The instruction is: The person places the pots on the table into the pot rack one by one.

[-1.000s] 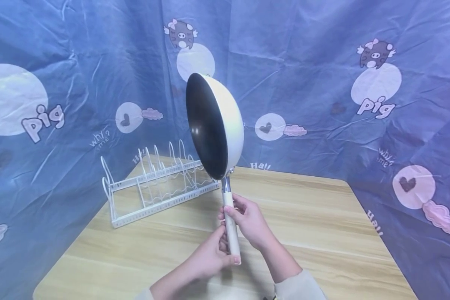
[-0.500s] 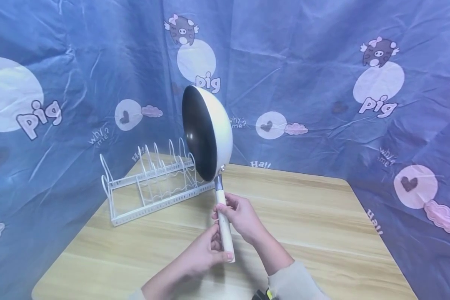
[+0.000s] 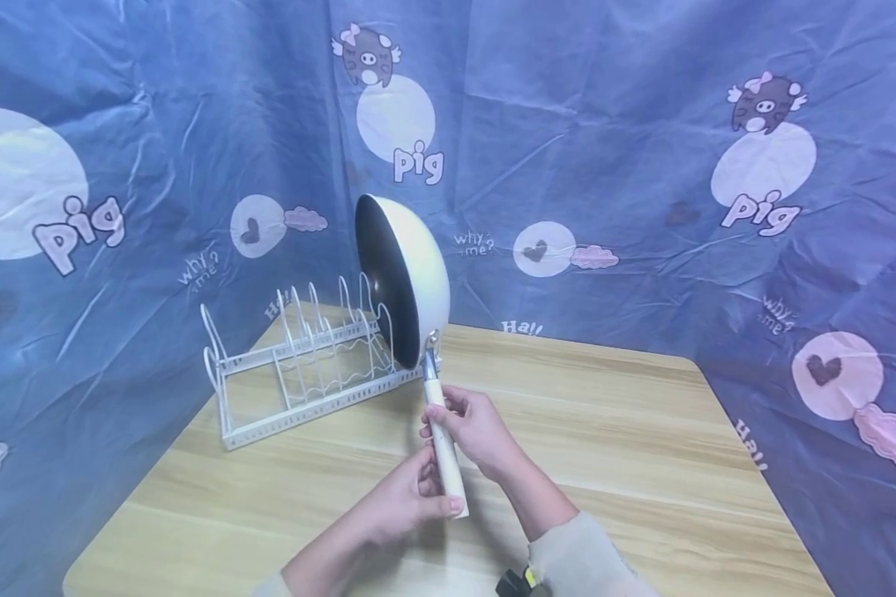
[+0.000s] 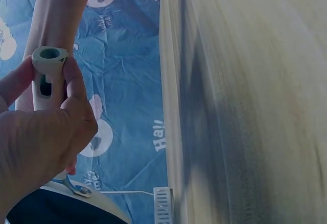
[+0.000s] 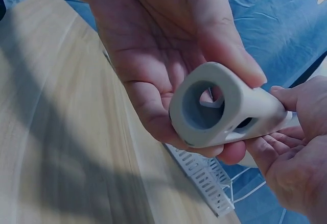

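Both hands hold a white wok (image 3: pixel 427 265) with a black inside, its bowl upright on edge and its opening facing left. My left hand (image 3: pixel 403 502) grips the butt of the cream handle (image 3: pixel 446 464), thumb over its end. Higher up, near the metal neck, my right hand (image 3: pixel 481 427) pinches the same handle. The handle's hollow end (image 5: pixel 250 106) faces the camera in the right wrist view, between the fingers of the left hand (image 5: pixel 148 45). A white wire rack (image 3: pixel 321 408) stands left of the wok, whose bowl overlaps the rack's right end in the head view.
The rack's upright loops and slotted side rails rest on a wood-grain table (image 3: pixel 605 431). Behind it hangs a blue printed cloth (image 3: pixel 612 166), also along both sides. A small black and yellow object (image 3: pixel 515 583) lies at the front edge by the right sleeve (image 3: pixel 590 555).
The wok has come down and shifted left, its bowl now overlapping the right end of the rack. Both hands have moved left slightly with the handle, keeping their grips.
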Action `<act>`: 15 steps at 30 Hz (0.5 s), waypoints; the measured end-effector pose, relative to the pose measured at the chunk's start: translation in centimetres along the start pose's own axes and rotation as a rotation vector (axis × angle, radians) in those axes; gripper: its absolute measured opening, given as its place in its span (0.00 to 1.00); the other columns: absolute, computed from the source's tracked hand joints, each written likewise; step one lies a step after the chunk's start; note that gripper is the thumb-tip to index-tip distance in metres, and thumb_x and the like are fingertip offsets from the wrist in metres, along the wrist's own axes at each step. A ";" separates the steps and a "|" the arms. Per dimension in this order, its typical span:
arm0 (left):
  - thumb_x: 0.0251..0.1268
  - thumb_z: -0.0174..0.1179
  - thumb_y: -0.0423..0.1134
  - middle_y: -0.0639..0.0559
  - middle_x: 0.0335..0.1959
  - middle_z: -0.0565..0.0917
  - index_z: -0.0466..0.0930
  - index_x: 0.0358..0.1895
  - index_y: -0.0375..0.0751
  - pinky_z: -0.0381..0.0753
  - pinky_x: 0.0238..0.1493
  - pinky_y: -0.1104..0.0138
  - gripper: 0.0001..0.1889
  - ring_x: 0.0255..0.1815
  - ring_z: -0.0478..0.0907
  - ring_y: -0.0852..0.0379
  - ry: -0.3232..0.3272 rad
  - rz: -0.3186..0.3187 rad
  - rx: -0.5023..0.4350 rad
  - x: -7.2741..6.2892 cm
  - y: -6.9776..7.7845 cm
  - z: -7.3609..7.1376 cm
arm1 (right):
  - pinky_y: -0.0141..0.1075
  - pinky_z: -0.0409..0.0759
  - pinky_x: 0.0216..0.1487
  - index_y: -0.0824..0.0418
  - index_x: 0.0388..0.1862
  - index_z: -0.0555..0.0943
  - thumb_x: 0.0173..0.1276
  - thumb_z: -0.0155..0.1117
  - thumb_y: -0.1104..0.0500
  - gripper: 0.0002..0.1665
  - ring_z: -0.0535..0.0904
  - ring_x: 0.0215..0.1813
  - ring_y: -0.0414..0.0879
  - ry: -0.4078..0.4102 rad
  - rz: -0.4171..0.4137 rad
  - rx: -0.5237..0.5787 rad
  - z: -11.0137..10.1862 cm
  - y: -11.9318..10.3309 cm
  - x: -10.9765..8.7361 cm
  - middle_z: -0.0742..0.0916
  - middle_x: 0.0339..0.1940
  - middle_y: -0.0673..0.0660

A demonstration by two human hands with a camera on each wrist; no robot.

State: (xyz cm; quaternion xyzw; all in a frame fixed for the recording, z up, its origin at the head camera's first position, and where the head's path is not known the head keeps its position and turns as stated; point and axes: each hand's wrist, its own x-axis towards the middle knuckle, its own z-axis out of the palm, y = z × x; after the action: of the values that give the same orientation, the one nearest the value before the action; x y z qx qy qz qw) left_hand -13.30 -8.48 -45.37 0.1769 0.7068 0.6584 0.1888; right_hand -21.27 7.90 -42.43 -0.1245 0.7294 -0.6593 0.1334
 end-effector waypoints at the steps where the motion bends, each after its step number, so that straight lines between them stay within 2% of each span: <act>1: 0.73 0.69 0.34 0.23 0.78 0.71 0.55 0.82 0.25 0.73 0.81 0.38 0.43 0.78 0.73 0.27 -0.004 0.000 -0.003 0.1 0.0 -0.1 | 0.39 0.94 0.50 0.74 0.76 0.73 0.80 0.63 0.65 0.29 0.90 0.40 0.45 0.002 0.004 0.001 0.0 0.0 0.1 0.90 0.47 0.73; 7: 0.74 0.69 0.35 0.23 0.77 0.71 0.54 0.83 0.24 0.69 0.82 0.36 0.43 0.78 0.74 0.27 -0.009 -0.021 -0.013 0.4 -0.1 -0.3 | 0.39 0.94 0.50 0.76 0.73 0.75 0.81 0.62 0.65 0.27 0.90 0.39 0.45 0.000 0.030 0.021 0.1 0.2 0.6 0.90 0.46 0.73; 12: 0.72 0.70 0.35 0.24 0.80 0.68 0.53 0.84 0.25 0.62 0.85 0.34 0.45 0.79 0.72 0.28 -0.003 -0.061 -0.079 0.5 -0.3 -0.3 | 0.39 0.94 0.50 0.77 0.73 0.75 0.81 0.62 0.65 0.27 0.90 0.38 0.44 0.000 0.042 0.031 0.2 0.5 0.9 0.90 0.45 0.72; 15: 0.72 0.70 0.34 0.23 0.81 0.66 0.52 0.84 0.24 0.63 0.86 0.36 0.46 0.80 0.71 0.28 -0.008 -0.067 -0.117 0.7 -0.5 -0.3 | 0.39 0.94 0.51 0.77 0.74 0.74 0.81 0.62 0.65 0.28 0.90 0.38 0.44 0.001 0.046 0.025 0.1 0.8 1.1 0.90 0.45 0.70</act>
State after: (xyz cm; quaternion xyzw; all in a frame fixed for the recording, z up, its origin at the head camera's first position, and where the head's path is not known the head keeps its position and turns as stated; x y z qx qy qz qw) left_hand -14.10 -8.43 -45.86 0.1442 0.6719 0.6911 0.2237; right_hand -22.29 7.50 -43.24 -0.1056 0.7237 -0.6653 0.1497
